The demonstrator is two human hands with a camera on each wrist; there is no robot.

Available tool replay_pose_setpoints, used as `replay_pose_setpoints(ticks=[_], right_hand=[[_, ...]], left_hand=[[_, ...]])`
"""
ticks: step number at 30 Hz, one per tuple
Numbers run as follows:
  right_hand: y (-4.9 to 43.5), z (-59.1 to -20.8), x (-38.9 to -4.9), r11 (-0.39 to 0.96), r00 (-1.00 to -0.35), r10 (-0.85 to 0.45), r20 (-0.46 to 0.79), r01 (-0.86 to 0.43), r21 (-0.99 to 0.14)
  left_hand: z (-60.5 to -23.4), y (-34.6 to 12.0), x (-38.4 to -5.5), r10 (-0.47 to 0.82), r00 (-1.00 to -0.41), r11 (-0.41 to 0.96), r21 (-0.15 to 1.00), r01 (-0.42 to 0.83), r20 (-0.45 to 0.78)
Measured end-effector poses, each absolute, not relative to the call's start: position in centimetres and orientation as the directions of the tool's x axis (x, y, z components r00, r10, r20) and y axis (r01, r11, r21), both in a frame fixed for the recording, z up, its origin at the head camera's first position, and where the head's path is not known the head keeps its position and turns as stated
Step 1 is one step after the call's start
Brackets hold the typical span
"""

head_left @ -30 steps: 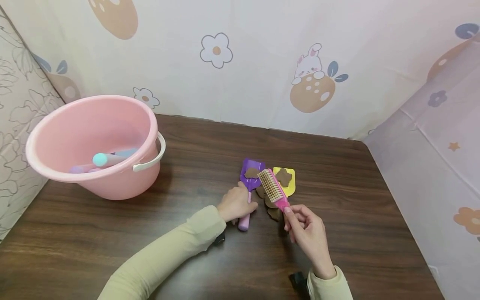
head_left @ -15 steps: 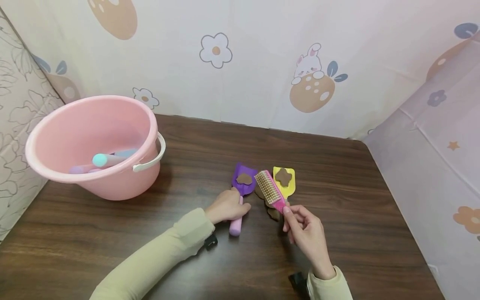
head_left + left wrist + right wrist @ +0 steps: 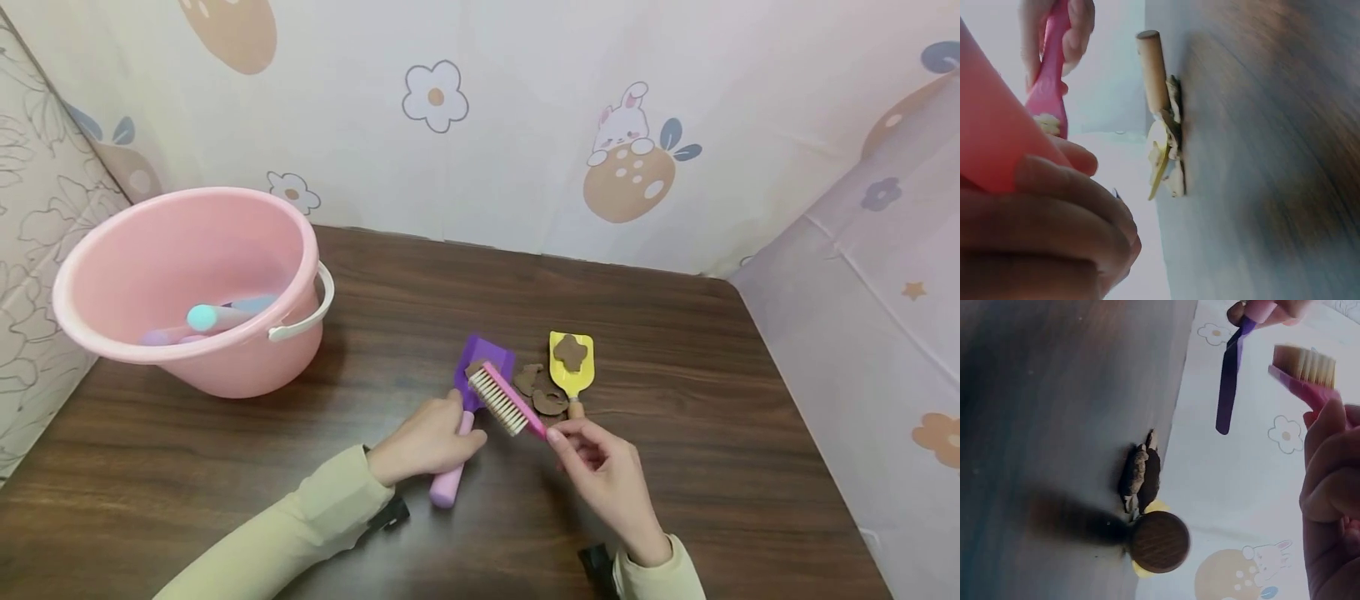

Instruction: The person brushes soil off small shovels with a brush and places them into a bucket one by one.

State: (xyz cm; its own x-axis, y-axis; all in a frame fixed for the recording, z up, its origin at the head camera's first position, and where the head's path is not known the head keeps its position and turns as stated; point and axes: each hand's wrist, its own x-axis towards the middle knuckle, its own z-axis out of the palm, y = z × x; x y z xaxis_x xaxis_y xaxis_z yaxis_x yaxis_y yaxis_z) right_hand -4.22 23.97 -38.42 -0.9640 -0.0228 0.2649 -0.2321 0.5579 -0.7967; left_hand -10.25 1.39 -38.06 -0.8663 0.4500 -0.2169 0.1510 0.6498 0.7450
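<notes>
My left hand (image 3: 431, 437) grips the lilac handle of a small purple shovel (image 3: 491, 354), whose blade points away from me. The right wrist view shows this shovel (image 3: 1229, 387) raised off the table. Between thumb and fingers, my right hand (image 3: 603, 471) pinches the end of a pink brush (image 3: 498, 402) with pale bristles. In the head view the brush overlaps the purple blade and mostly hides a brown piece there. A yellow shovel (image 3: 573, 383) with a wooden handle lies just right, bearing a flower-shaped brown piece (image 3: 570, 353). Several flat brown pieces (image 3: 550, 403) lie beside and beneath it.
A big pink bucket (image 3: 187, 371) with a white handle (image 3: 303, 323) stands at the left, with turquoise- and lilac-ended handles (image 3: 202, 317) inside. The dark wooden table (image 3: 675, 333) meets a printed curtain (image 3: 517, 167) at the back and sides.
My left hand has drawn the purple shovel left and toward me, away from the brown pieces. The brush has swung left, now over the purple blade. The yellow shovel has stayed put.
</notes>
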Motion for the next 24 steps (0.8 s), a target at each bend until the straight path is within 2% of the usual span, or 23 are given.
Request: replay_pose_setpoints(ticks=[5,18,24], right_hand=[[23.5,-38.3,-4.1,0.609,-0.927,-0.071,0.368,-0.332,-0.72],[23.4,-38.2,-4.2,0.634,-0.947,-0.03,0.319,-0.265,-0.727],[23.8,-38.4,-4.8,0.723,-0.883,-0.03,0.469,-0.343,-0.599]], left_hand=[[-37.5,1.3,-9.5,0.465,-0.866,0.637,0.749,0.183,-0.184],[-36.9,1.2,-8.4,0.499,-0.851,0.619,0.754,0.219,-0.163],[-36.9,0.9,-8.0,0.526,-0.837,0.607,0.756,0.245,-0.151]])
